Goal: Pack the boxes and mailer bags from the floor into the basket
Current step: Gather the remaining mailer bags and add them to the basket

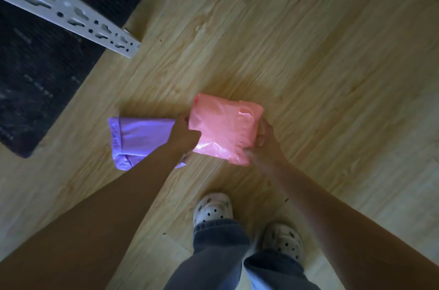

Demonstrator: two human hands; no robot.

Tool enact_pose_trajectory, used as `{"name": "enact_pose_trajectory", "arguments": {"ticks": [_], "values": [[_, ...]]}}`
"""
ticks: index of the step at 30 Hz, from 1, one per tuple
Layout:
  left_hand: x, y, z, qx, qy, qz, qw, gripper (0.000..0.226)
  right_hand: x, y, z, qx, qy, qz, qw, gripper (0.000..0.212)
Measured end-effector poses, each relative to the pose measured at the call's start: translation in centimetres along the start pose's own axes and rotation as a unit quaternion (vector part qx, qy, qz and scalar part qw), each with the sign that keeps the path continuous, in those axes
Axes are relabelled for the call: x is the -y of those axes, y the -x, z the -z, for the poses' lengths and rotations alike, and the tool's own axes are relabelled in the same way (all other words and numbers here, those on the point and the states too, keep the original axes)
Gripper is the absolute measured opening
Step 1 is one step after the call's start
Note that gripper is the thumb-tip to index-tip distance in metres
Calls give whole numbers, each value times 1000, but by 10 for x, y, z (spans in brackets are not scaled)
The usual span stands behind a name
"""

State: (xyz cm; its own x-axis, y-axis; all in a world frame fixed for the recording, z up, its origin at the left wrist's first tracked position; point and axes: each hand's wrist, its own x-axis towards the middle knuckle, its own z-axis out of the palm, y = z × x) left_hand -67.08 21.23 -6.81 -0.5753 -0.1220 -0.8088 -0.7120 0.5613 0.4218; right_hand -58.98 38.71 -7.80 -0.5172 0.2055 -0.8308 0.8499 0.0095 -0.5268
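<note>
A pink mailer bag [223,126] is at the middle of the wooden floor. My left hand [184,136] grips its left edge and my right hand [263,145] grips its right edge and near corner. A purple mailer bag [140,137] lies flat on the floor just left of the pink one, partly under my left forearm. No basket or box is in view.
A dark mat [47,76] covers the floor at the upper left, with a white perforated metal post [69,12] slanting across it. My two feet in white clogs [212,209] stand just behind the bags. Bare wooden floor [332,52] stretches to the right.
</note>
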Motion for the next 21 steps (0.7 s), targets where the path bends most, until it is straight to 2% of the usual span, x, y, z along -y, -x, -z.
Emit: {"name": "enact_pose_trajectory", "arguments": {"ticks": [6,16,21], "values": [[-7,-5,-17,25,-6,26,999,59,11,-4,-1,18,-9,7,1000,92],[-22,31,-25,81,10,50,995,53,42,24,28,-41,29,9,999,64],[-20,27,-31,63,33,69,995,61,39,9,31,-46,40,-1,998,70]]}}
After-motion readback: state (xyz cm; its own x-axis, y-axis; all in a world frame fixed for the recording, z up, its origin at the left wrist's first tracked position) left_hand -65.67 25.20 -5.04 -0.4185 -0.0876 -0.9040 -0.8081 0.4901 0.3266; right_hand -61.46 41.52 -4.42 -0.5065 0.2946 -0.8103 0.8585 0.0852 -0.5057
